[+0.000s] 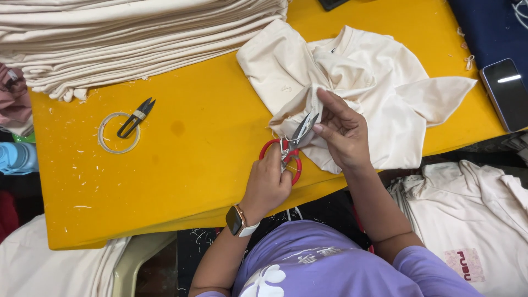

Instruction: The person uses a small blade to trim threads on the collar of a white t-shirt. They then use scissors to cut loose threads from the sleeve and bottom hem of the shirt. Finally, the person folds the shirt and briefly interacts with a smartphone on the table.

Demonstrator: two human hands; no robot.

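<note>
I see the scissors (290, 148) at the near edge of the yellow table (192, 143), gripped in my left hand (268, 184). The fingers are closed through and around the red loop handles, and the metal blades point up and to the right. The blade tips sit against a fold of the cream shirt (352, 93), just beside the fingertips of my right hand (344, 132).

My right hand is closed in a pinch on that fold, thumb and forefinger pressing the cloth at the lower left edge of the shirt. The two hands are nearly touching, with the blades between them. I cannot tell whether the blades are cutting a thread or only resting on the cloth; the contact point is too small to read.

The shirt lies crumpled on the right half of the table, one sleeve spread toward the right edge. A smartwatch (237, 220) is worn on my left wrist.

Surroundings:
- A tall stack of folded cream cloth (126, 38) occupies the far left of the table, well apart from the hands.
- A small black thread snipper (135, 117) lies across a white ring (119, 132) to the left of the hands.
- A phone (507, 93) lies at the right, on a dark blue surface.
- Another cream shirt (473, 214) lies below the table edge at the right.
- Thread scraps are scattered over the table top.

Nothing stands between the hands and the shirt.
</note>
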